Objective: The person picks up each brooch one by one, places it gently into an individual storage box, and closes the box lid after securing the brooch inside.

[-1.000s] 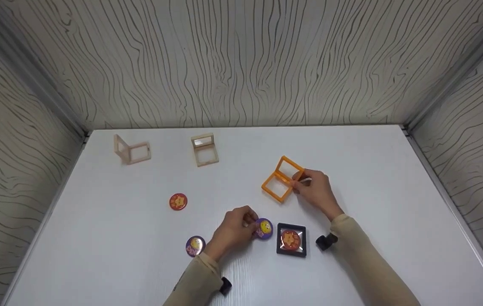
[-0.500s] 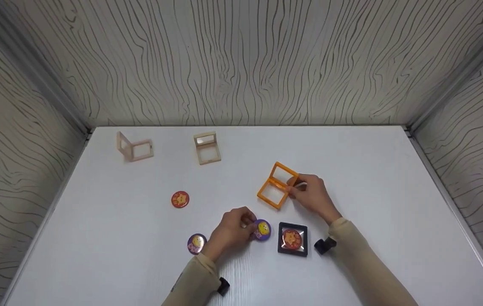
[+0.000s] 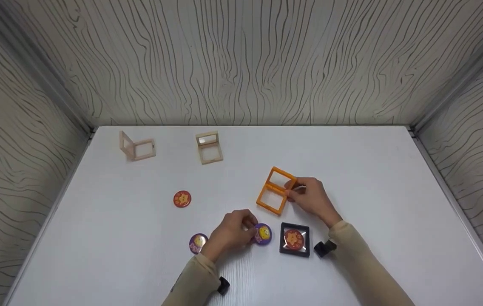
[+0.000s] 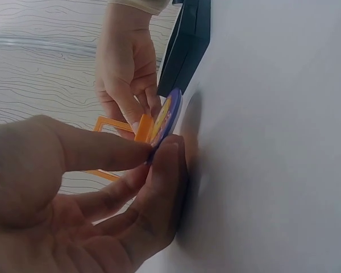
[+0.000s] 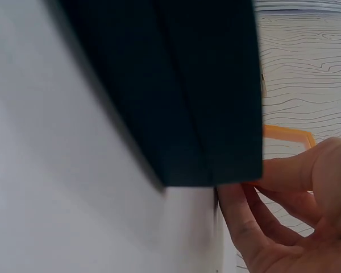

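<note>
My left hand [image 3: 234,231] pinches a purple round badge [image 3: 263,234] with a yellow cartoon figure between thumb and fingers. In the left wrist view the badge [image 4: 169,116] is tilted up on edge, close over the table. My right hand [image 3: 312,196] pinches the right side of an orange hinged display frame [image 3: 270,209], which stands unfolded with clear film in both halves. Just in front of that hand lies a closed black display frame [image 3: 282,250] holding a red star badge [image 3: 294,239]. The black frame [image 5: 176,85] covers much of the right wrist view and hides part of the fingertips.
Two pale hinged frames stand unfolded at the back left, one pinkish [image 3: 143,157] and one beige [image 3: 211,161]. A red star badge [image 3: 182,199] lies left of centre. Another purple badge [image 3: 198,243] lies beside the left wrist, partly covered by it.
My right hand has brought the orange frame nearer and slightly left, toward the badge in my left hand. The left hand stays almost in place, still pinching the purple badge. The head view shifted slightly.
</note>
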Tool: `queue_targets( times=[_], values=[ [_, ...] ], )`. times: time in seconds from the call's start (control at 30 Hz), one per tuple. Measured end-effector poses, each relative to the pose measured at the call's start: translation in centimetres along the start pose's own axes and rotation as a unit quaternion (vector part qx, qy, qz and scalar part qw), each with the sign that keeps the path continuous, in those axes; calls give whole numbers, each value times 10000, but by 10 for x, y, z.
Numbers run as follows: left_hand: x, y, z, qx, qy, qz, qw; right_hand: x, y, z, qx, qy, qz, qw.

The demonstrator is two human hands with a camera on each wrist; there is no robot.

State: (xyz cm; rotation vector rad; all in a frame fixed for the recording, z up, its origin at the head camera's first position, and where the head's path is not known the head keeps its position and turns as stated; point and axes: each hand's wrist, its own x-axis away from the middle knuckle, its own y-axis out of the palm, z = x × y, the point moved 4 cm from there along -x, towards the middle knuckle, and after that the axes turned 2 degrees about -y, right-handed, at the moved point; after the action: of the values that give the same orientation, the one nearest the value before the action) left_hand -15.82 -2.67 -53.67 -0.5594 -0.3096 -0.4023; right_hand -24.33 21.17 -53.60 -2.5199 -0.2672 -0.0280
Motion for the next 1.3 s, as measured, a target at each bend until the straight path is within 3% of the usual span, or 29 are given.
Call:
queue_targets(
  times=[0.47,0.8,1.3],
  values=[
    [0,-1,0,41,50,-92,9999,6,-1,3,402,-378,168,9983],
    [-2,-7,0,-238,561,112,9981,3,0,3,568,-495,47,9972],
    [-3,-15,1,-219,503,258,9982,4,0,4,634,-723,-1,9954]
  ],
)
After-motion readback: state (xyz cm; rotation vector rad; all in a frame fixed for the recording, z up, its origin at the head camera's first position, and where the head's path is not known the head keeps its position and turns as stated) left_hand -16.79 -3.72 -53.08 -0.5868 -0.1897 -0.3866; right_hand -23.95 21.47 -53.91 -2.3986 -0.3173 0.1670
